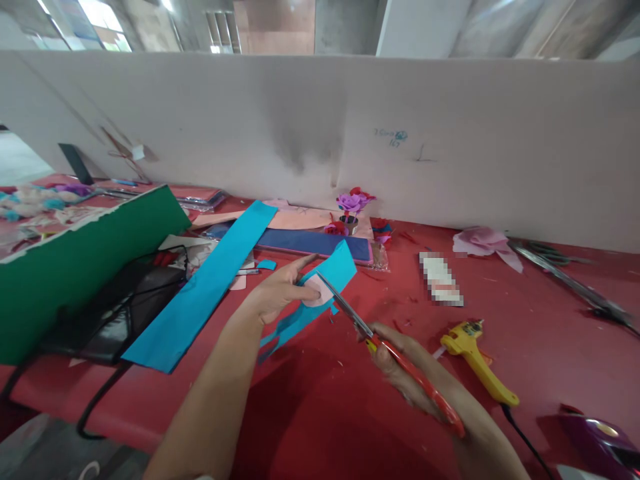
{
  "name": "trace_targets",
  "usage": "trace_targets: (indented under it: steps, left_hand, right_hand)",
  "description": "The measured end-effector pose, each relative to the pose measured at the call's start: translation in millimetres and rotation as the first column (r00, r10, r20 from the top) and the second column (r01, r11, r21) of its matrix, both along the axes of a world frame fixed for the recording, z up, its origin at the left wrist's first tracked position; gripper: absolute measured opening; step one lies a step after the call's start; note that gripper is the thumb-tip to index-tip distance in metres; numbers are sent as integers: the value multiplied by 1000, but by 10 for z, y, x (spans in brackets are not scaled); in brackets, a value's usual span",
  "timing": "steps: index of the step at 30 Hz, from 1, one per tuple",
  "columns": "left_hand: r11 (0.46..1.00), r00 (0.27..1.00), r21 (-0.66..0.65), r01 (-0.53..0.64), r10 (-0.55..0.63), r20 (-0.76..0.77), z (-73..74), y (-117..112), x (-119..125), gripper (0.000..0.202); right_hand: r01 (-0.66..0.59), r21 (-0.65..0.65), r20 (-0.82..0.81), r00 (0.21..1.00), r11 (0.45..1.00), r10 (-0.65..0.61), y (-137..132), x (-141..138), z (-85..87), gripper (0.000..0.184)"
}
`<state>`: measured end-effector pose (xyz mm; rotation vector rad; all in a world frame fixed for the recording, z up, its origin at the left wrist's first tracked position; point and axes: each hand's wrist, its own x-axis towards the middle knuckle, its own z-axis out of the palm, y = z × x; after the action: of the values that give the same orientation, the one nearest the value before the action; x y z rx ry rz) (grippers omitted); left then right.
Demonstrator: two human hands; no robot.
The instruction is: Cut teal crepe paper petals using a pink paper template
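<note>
One pink disc [323, 300], scissors [393, 357] at edge

Hands: two were in view, a left hand [280, 290] and a right hand [420, 355].
Red-handled scissors [401, 364]: there was one pair.
Large blue strips: there were two, one lying strip [210, 287] and one held strip [344, 265].
Pale pink round piece [317, 293]: there was one.
Yellow glue gun [474, 355]: there was one.
Green board [95, 267]: one stood.
Black bag [105, 323]: there was one.
</note>
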<state>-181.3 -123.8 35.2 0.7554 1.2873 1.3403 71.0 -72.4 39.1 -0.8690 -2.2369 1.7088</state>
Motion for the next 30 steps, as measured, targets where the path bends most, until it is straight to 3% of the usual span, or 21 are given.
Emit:
trace_targets:
  steps: [6, 13, 17, 20, 23, 25, 30]
  left_hand:
    - [996, 996, -10, 92, -92, -3, -34, 25, 53, 94]
    - [998, 997, -32, 57, -58, -43, -41, 23, 8, 95]
    - [997, 991, -34, 73, -76, -114, -73, 35, 72, 92]
    - [982, 959, -75, 173, -185, -215, -84, 61, 276, 90]
    - [907, 855, -148, 393, -420, -305, -85, 92, 509, 99]
    - [858, 786, -178, 482, -513, -346, -84, 107, 606, 102]
    - [865, 771, -180, 469, -500, -395, -60, 103, 617, 99]
  right_hand:
    - [-70, 35, -1, 998, 997, 70, 72, 7, -79, 48]
    - [95, -108, -10, 995, 990, -97, 11, -48, -161, 51]
    - [197, -146, -132, 967, 969, -217, 31, -81, -216, 52]
    - [291, -203, -261, 904, 935, -338, 50, -125, -262, 50]
    - [299, -317, -345, 848, 900, -403, 75, -166, -326, 59]
    - [268, -401, -346, 841, 876, -416, 94, -176, -375, 60]
    - [217, -455, -344, 851, 863, -396, 101, -186, -426, 55]
